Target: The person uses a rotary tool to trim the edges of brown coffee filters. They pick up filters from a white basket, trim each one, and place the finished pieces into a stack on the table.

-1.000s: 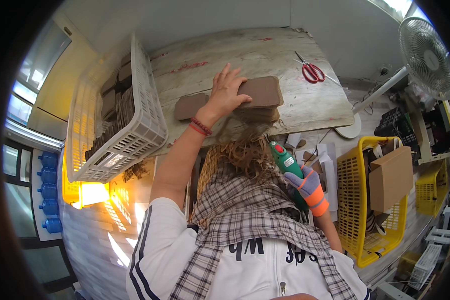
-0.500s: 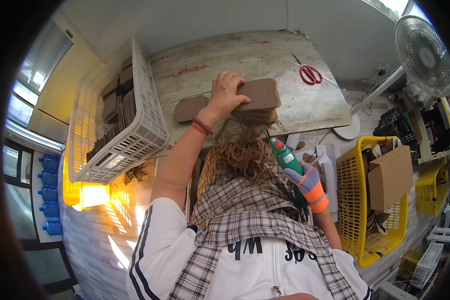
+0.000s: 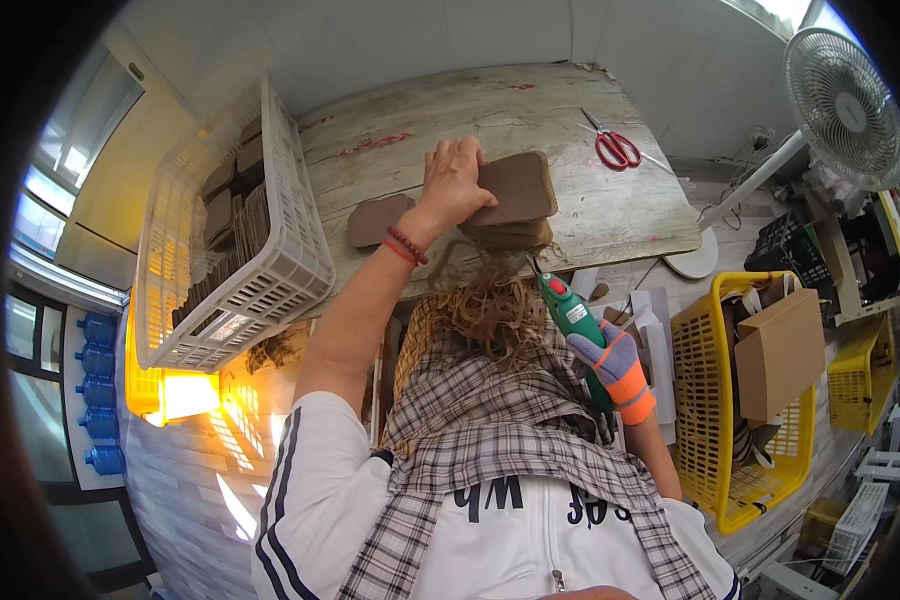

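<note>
On the worktable (image 3: 570,230), my left hand (image 3: 452,185), with a red bead bracelet, grips the left end of a brown rounded pad (image 3: 518,188). The thumb lies along its near edge; the other fingertips are partly hidden. Under it are several similar pads (image 3: 515,235), stacked by the table's front edge. Another brown pad (image 3: 378,220) lies flat left of my wrist. My right hand (image 3: 612,360), in a grey and orange glove, is closed around a green handheld power cutter (image 3: 572,312) with a red button. Its narrow tip points toward the table edge.
Curly brown trimmings (image 3: 490,315) lie on my plaid apron. Red-handled scissors (image 3: 617,150) rest at the table's right. A white crate (image 3: 305,210) of brown pads stands left; a yellow basket (image 3: 700,400) holding a cardboard box (image 3: 780,355) stands right, near a fan (image 3: 848,110).
My left hand and the top pad have shifted slightly away from me and left over the stack. The right hand and cutter stay nearly still.
</note>
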Demonstrator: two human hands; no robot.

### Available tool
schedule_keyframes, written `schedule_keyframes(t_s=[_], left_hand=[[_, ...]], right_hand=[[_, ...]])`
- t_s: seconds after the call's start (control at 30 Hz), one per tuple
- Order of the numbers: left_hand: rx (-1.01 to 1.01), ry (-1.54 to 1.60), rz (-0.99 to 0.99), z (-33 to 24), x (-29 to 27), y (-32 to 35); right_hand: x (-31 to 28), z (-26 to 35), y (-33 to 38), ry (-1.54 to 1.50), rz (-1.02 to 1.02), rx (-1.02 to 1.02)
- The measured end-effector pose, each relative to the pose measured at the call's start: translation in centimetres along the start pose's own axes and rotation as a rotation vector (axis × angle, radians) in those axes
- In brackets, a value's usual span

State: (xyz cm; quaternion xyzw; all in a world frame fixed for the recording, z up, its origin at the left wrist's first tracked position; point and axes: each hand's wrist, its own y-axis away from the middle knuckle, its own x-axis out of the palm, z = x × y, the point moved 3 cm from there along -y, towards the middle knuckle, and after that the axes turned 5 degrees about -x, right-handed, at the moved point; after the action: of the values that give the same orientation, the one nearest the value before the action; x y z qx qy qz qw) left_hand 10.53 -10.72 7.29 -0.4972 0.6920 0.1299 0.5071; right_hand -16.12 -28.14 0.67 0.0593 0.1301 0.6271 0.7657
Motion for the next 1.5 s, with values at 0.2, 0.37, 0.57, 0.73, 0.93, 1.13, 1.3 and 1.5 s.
schedule_keyframes(t_s=[0.2,0.37,0.57,0.73,0.93,1.13,1.3,1.5], left_hand=[[-0.082,0.519,0.008,1.1,0.0,0.8],[-0.422,1.541,-0.119,-0.6,0.4,3.7],[-0.488,2.213,-0.326,-3.4,2.5,6.1],[-0.516,2.335,-0.338,-3.9,4.0,6.4],[-0.511,2.325,-0.254,-5.1,4.7,7.2],[-0.477,2.293,-0.166,-6.2,5.7,8.2],[-0.422,2.258,-0.059,-6.8,6.5,9.5],[-0.408,2.102,-0.011,-5.5,5.6,10.6]], right_hand=[[-0.4,-0.3,-0.7,0.086,-0.029,-0.138],[0.1,1.2,-1.2,0.086,-0.143,-0.114],[1.9,5.2,-1.5,-0.084,-0.145,-0.113],[2.3,5.9,-1.3,-0.143,-0.152,-0.117],[2.3,6.7,-1.0,-0.090,-0.146,-0.121],[2.1,6.8,-1.2,-0.186,-0.173,-0.176],[1.6,7.6,-1.3,-0.210,-0.201,-0.178],[0.3,7.5,-1.2,-0.135,-0.177,-0.213]])
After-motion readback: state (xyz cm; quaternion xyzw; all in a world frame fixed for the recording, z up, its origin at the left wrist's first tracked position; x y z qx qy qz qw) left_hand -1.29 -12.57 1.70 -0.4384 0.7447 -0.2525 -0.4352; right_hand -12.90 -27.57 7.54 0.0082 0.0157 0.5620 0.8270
